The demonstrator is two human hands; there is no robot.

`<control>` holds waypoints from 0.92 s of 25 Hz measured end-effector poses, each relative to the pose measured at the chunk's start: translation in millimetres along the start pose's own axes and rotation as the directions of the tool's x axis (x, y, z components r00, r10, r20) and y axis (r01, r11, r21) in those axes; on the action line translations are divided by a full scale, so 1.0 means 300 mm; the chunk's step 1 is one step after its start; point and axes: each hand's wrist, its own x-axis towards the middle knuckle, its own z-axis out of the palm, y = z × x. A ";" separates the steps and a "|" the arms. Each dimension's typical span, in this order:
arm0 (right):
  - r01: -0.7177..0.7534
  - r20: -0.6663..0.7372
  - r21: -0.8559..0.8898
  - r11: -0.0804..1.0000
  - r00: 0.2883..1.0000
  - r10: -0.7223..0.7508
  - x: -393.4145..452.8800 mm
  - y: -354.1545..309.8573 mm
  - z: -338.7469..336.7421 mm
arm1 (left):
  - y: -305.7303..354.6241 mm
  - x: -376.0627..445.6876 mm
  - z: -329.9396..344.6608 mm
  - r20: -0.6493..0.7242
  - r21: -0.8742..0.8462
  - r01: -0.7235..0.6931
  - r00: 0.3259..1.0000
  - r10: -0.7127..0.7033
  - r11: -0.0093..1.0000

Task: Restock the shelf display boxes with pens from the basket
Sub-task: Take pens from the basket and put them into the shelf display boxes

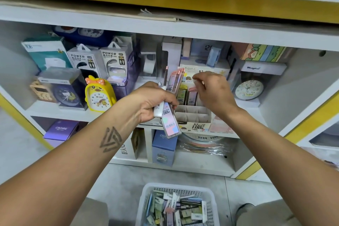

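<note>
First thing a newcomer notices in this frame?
Two bare arms reaching in: the left hand grips a bunch of slim pastel cases in front of the divided display box on the shelf, the right hand above it. Then the yellow duck clock at left and the white basket below.

Shelf stock, counted

Two power bank boxes (99, 60) upper left, one yellow duck clock (100, 95), one divided display box (192, 117) centre, one white basket (145, 200) at the bottom.

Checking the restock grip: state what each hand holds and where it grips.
The left hand grips a few slim cases around their upper ends, lower ends hanging free. The right hand has fingertips pinched over the display box; what it holds cannot be told.
</note>
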 end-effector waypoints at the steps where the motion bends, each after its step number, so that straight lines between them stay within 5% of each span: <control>1: -0.101 0.011 0.221 0.970 0.995 0.101 0.008 -0.024 -0.008 | -0.002 0.004 0.004 -0.009 0.006 -0.001 1.000 0.001 1.000; 4: -0.397 0.262 0.703 0.590 0.916 0.303 0.021 -0.087 -0.028 | -0.016 0.012 0.020 -0.017 0.045 0.001 1.000 0.000 0.999; 9: -0.507 0.331 0.706 0.494 0.853 0.403 0.026 -0.085 -0.056 | -0.023 0.009 0.043 0.070 0.021 0.020 0.997 -0.021 1.000; 14: -0.417 0.130 0.657 0.628 0.883 0.451 0.035 -0.024 -0.107 | -0.017 0.019 0.021 0.038 0.011 0.054 0.998 -0.055 0.998; 18: -0.260 0.048 0.399 0.879 0.963 0.263 0.022 0.040 -0.125 | -0.009 0.020 0.007 0.011 0.015 0.028 1.000 -0.028 0.999; 23: -0.098 0.023 0.236 0.967 0.995 0.096 0.012 0.045 -0.092 | -0.015 0.023 0.003 0.015 0.018 0.023 1.000 -0.023 1.000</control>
